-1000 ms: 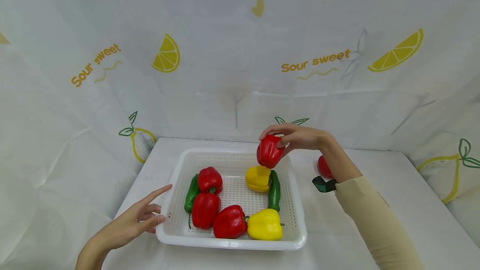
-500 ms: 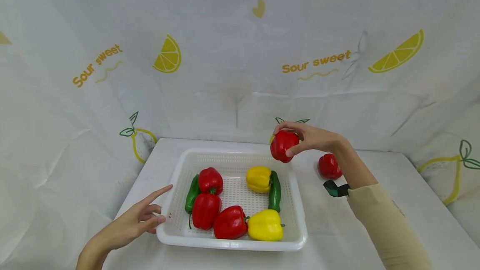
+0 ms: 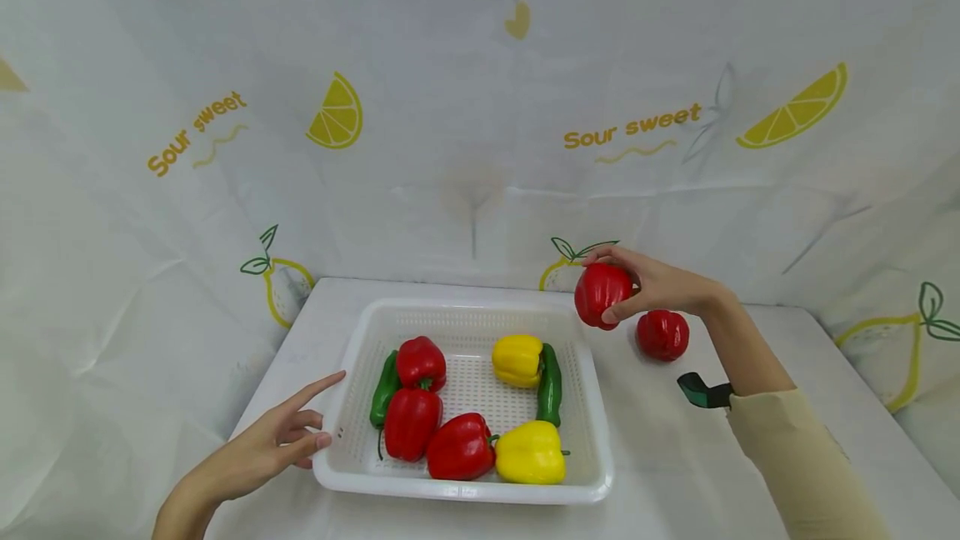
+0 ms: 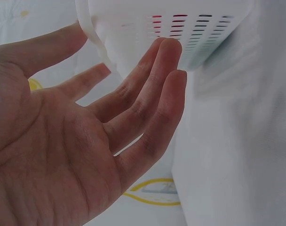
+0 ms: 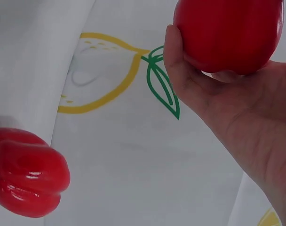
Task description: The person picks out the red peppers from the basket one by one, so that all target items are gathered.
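My right hand (image 3: pixel 660 283) grips a glossy red bell pepper (image 3: pixel 602 294) in the air, just past the basket's back right corner. In the right wrist view fingers and thumb curl round this pepper (image 5: pixel 230 33). A second red bell pepper (image 3: pixel 663 335) lies on the table to the right of the basket. My left hand (image 3: pixel 258 446) is at the left side of the white basket (image 3: pixel 450 487), fingers loosely spread. From the left wrist, the thumb (image 4: pixel 63 44) is right at the rim and the other fingers extend beside the slotted wall.
Inside the basket are red bell peppers (image 3: pixel 412 423), yellow bell peppers (image 3: pixel 531 452), a long green pepper (image 3: pixel 386 390) at the left and another green one (image 3: pixel 549 386) at the right. A lemon-print cloth (image 3: pixel 465 148) hangs behind the white table (image 3: pixel 675 457).
My right hand has moved right with the red bell pepper, from over the basket to beyond its right edge. The red pepper on the table is now less covered. My left hand stays put.
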Motion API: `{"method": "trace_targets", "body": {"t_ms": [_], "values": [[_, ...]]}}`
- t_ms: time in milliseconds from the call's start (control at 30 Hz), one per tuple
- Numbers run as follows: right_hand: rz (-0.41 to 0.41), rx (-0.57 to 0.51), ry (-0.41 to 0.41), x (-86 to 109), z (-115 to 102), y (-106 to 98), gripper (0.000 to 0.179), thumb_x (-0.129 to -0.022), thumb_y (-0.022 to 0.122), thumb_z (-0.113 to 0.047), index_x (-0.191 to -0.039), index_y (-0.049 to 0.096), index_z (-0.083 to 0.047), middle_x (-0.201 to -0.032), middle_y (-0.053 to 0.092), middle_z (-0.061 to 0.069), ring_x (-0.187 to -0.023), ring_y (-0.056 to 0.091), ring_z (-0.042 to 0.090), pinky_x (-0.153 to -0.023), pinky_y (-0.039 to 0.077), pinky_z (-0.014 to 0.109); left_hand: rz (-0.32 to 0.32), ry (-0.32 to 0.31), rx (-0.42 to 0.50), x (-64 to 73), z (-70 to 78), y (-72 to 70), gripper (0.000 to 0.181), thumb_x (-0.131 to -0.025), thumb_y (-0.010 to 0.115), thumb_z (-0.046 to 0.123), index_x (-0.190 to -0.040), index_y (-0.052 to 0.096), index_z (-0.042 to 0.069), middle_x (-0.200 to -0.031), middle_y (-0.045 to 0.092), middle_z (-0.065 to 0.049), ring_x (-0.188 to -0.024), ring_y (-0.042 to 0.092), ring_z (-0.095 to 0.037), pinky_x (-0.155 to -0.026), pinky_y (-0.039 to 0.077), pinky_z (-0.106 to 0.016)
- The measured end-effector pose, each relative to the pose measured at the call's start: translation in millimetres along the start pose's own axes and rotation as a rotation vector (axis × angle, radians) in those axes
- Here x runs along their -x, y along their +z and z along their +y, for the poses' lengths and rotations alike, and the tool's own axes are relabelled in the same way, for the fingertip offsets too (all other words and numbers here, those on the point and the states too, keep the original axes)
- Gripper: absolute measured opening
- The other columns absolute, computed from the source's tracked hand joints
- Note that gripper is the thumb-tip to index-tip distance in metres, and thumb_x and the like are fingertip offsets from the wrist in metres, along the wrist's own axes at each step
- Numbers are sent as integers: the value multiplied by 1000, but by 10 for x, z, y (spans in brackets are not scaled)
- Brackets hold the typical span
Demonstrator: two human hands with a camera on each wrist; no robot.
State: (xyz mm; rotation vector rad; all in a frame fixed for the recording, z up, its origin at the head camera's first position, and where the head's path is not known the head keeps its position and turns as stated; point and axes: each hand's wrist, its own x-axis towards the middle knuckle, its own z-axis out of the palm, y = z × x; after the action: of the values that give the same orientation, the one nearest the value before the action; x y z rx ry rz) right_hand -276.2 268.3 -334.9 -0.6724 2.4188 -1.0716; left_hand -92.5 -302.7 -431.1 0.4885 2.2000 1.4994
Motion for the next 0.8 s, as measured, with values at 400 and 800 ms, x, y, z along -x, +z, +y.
{"method": "trace_targets", "body": {"t_ms": [400, 800], "values": [[59, -13, 34, 296, 235, -106, 95, -75, 93, -24, -153, 39, -18, -153, 49, 19, -139, 48, 46, -85, 68, 47, 5, -6, -6, -1, -15, 4, 78, -112, 60, 16, -175, 14, 16, -124, 67, -25, -107, 76, -10, -86, 66, -29], [96, -102, -30, 665, 586, -269, 81, -88, 82, -14, -157, 40, -16, -142, 57, -1, -124, 62, 15, -86, 68, 46, 9, -7, -8, -8, -17, -1, 79, -112, 60, 15, -175, 14, 15, -124, 67, -25, -107, 76, -10, -86, 67, -30]]}}
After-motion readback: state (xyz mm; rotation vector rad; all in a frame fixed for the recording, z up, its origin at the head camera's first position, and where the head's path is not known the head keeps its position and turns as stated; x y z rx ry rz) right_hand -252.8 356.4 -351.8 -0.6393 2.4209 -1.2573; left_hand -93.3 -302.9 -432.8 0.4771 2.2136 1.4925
